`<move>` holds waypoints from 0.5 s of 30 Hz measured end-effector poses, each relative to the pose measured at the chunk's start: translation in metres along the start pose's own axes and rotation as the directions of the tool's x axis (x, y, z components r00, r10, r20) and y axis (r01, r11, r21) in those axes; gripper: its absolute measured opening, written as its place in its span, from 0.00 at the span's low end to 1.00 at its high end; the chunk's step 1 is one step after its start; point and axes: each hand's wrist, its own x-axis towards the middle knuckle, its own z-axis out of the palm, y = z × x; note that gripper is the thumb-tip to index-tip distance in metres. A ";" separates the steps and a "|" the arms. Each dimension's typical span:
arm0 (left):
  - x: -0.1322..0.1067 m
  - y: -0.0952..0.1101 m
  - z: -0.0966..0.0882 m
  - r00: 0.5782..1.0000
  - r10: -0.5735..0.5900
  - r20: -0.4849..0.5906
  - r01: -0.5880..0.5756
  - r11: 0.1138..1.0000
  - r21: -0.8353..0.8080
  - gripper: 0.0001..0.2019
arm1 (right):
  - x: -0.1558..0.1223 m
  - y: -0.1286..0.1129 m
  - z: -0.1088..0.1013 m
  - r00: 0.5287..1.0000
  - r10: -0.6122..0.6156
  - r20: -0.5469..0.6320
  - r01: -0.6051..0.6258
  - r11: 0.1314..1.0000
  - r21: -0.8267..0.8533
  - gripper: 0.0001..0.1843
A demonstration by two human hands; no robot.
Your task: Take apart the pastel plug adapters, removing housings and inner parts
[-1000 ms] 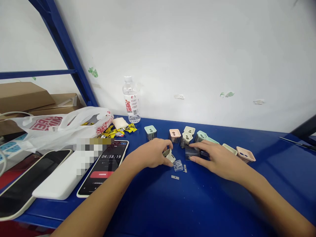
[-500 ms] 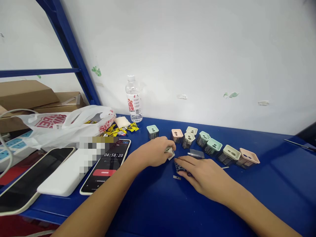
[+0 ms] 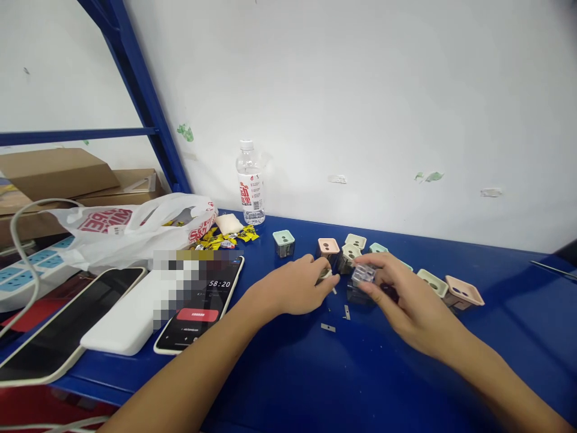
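Reaching low from near left, palm down, holding half-hidden cream plastic piece (image 3: 324, 276) in curled left hand (image 3: 297, 285); from near right, pinching small clear plastic block (image 3: 362, 275) thumb-to-fingertip in half-closed right hand (image 3: 406, 294), at middle of blue tabletop (image 3: 315, 376).

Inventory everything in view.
Clear piece: one, transparent, right hand
Small part: one, cream, left hand
Container: one, smoky, beneath right hand
Metal strips: at least two, silver, front centre
Two-hole boxes: eight, pastel, centre to right
Table: one, blue, beneath
Wall: one, white, behind
Bottle: one, clear, by wall
Bag: one, white, left
Packets: several, yellow, beside bag
Block: one, cream, behind packets
Phones: two, dark, left
Slab: one, white, between phones
Power strip: one, white-blue, left
Cables: several, white, left
Cardboard boxes: several, brown, far left
Frame: one, blue, left
Rod: one, dark, right
Hands: two, bare, centre
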 end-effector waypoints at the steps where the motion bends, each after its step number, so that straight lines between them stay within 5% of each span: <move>1: 0.001 0.002 0.002 1.000 0.002 -0.021 -0.003 1.000 -0.018 0.22 | 0.000 0.000 -0.001 0.998 0.046 -0.040 -0.044 0.998 0.047 0.11; 7: 0.002 0.013 0.009 0.989 -0.027 -0.144 0.008 0.991 -0.134 0.25 | 0.001 -0.004 -0.003 0.963 0.220 -0.154 -0.173 0.947 0.271 0.15; 15: 0.000 0.019 0.012 0.990 -0.068 -0.123 0.001 0.879 -0.476 0.24 | 0.003 -0.009 -0.003 0.944 0.323 -0.074 -0.256 0.852 0.456 0.15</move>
